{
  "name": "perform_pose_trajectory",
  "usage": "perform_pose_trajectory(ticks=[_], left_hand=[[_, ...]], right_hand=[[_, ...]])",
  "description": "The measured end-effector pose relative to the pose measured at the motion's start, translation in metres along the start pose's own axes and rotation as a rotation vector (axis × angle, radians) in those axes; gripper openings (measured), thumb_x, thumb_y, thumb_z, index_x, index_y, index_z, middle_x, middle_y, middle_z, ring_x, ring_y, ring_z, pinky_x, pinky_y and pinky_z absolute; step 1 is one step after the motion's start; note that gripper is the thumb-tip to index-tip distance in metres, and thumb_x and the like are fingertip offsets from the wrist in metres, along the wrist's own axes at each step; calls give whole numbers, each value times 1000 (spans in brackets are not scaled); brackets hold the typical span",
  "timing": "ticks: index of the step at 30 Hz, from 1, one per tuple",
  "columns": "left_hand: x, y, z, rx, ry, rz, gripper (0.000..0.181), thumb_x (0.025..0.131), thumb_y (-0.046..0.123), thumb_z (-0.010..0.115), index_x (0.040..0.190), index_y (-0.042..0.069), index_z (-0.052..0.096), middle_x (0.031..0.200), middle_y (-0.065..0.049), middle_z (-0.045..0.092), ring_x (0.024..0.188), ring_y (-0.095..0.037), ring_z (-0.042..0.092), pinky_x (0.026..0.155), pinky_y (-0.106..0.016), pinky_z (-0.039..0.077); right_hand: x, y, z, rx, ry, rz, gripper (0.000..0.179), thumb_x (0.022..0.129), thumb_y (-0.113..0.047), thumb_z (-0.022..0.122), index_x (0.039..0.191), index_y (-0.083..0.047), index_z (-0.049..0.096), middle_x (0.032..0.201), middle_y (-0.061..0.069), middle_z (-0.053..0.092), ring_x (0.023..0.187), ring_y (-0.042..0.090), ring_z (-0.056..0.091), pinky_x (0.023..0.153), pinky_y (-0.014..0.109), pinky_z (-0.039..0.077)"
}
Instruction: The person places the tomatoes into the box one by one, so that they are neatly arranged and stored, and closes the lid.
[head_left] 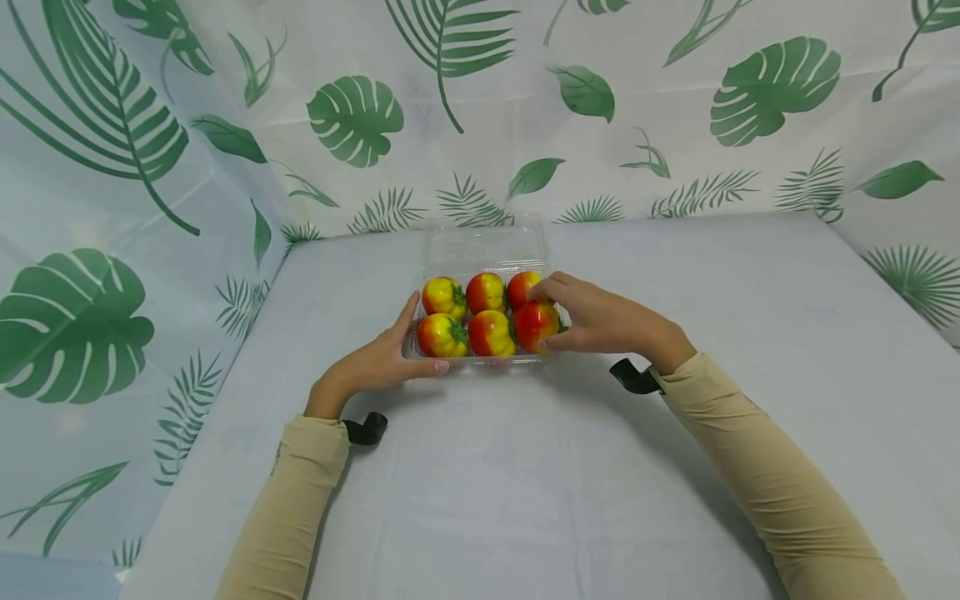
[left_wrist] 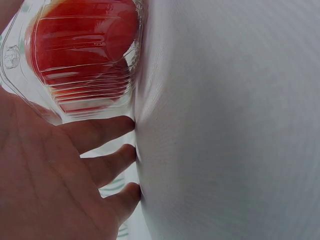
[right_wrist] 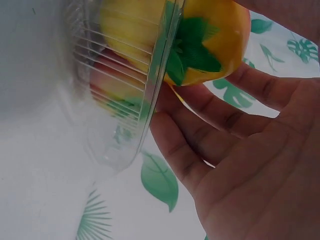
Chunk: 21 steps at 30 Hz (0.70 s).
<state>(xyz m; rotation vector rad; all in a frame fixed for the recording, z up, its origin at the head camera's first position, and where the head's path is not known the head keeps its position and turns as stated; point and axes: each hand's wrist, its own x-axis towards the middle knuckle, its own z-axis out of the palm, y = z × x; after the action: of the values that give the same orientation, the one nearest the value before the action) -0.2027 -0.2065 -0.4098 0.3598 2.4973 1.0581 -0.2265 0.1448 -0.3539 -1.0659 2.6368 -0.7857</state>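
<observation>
A clear plastic clamshell box (head_left: pixel 483 362) stands on the white table with its lid (head_left: pixel 486 247) folded back. Inside sit several red-and-yellow persimmons (head_left: pixel 491 333) with green leafy tops, in two rows of three. My right hand (head_left: pixel 600 318) holds the front right persimmon (head_left: pixel 536 325), thumb low on its near side and fingers over the far side. In the right wrist view that persimmon (right_wrist: pixel 215 42) rises above the box rim. My left hand (head_left: pixel 382 358) lies at the box's left front corner, thumb along the front and fingers down the left side. Its fingertips (left_wrist: pixel 129 152) touch the table.
White cloth covers the table (head_left: pixel 480 475). A leaf-printed backdrop (head_left: pixel 480 117) stands behind the box, close to the lid, and continues along the left and right sides. A black strap end (head_left: pixel 636 377) sticks out from the right wrist, another black strap end (head_left: pixel 366 428) from the left.
</observation>
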Motion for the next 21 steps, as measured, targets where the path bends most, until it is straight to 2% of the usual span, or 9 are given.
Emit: perform_pose_trajectory(ticks=[15, 21], left_hand=[[0, -1, -1, -7, 1, 13, 131, 87, 69, 78, 171, 32, -16, 179, -8, -4, 163, -36, 7, 126, -64, 14], [-1, 0, -1, 2, 2, 11, 131, 87, 69, 78, 171, 32, -16, 179, -7, -4, 163, -36, 7, 126, -64, 13]], right_hand=[[1, 2, 3, -55, -17, -6, 55, 91, -13, 84, 138, 3, 60, 135, 15, 61, 124, 33, 59, 108, 52, 52], [1, 1, 3, -74, -24, 26, 53, 93, -15, 83, 138, 3, 63, 140, 19, 58, 124, 38, 58, 108, 55, 51]])
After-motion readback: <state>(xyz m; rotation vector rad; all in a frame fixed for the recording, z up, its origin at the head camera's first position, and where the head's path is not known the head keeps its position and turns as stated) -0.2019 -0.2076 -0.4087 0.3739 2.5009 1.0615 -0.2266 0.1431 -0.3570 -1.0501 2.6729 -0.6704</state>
